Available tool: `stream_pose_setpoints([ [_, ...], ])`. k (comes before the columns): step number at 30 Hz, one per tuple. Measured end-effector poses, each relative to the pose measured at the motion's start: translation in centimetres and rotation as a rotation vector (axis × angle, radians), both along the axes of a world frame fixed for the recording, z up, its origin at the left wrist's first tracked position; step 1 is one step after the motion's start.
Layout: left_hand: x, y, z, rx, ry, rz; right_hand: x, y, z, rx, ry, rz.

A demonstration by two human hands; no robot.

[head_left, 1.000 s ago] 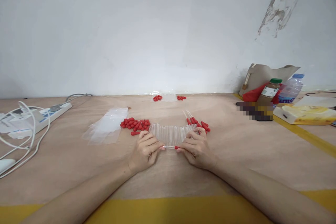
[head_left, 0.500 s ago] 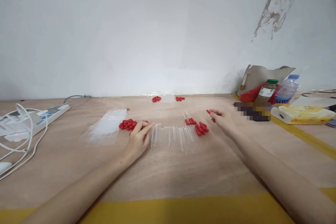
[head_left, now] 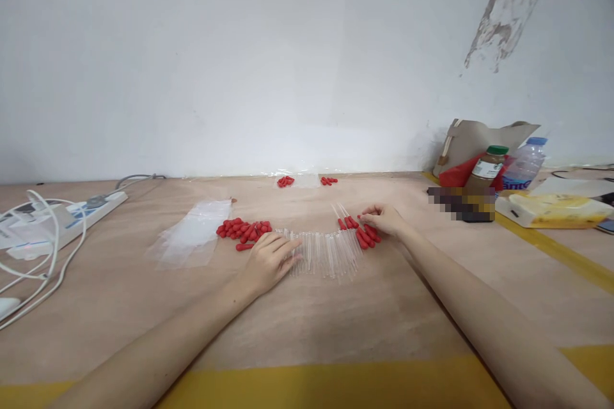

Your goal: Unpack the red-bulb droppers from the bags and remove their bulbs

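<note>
My left hand [head_left: 273, 261] rests over the left end of a row of clear dropper tubes [head_left: 330, 254], its fingers stretched and slightly apart. Several red rubber bulbs [head_left: 242, 230] lie in a heap behind that hand. At the right end of the row, my right hand [head_left: 384, 220] pinches a red rubber bulb [head_left: 359, 218] between thumb and fingertips. Just below it is a small group of loose red bulbs [head_left: 365, 239]. Close by on the left lie droppers [head_left: 348, 222], red bulbs fitted to thin clear tubes pointing away from me.
Clear plastic bags [head_left: 194, 233] are stacked at left. Two small red groups lie by the wall, one of them here [head_left: 286, 181]. A power strip [head_left: 71, 220] with white cables is far left. Bottles [head_left: 487, 169], a bag [head_left: 474, 134] and a tissue pack [head_left: 551, 209] stand right.
My right hand has moved left with the red bulb, to the loose bulbs. My left hand has shifted right over the tubes, and its fingers have opened from a pinch on a tube.
</note>
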State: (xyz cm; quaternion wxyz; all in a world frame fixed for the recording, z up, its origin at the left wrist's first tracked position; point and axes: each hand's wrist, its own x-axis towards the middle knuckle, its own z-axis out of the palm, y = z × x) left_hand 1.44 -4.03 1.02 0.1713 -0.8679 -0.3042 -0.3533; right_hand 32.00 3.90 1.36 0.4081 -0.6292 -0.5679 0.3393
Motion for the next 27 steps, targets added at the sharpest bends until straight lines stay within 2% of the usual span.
stream_pose_setpoints([
  [7, -0.3, -0.1, 0.3, -0.145, -0.028, -0.116, -0.3, -0.5, 0.1, -0.024, 0.028, 0.063],
  [14, -0.8, -0.2, 0.4, -0.229, -0.011, -0.145, 0.1, 0.9, -1.1, 0.016, 0.117, -0.092],
  [17, -1.0, -0.2, 0.5, -0.254, 0.003, -0.153, 0.1, 0.9, -1.6, 0.018, 0.154, -0.091],
  [21, -0.9, -0.5, 0.8, -0.271, 0.061, -0.115, -0.4, 0.3, -1.8, 0.007, 0.183, -0.021],
  [27, -0.3, -0.3, 1.1, -0.344, 0.156, 0.038, -1.5, -0.1, -1.5, 0.012, 0.195, 0.05],
])
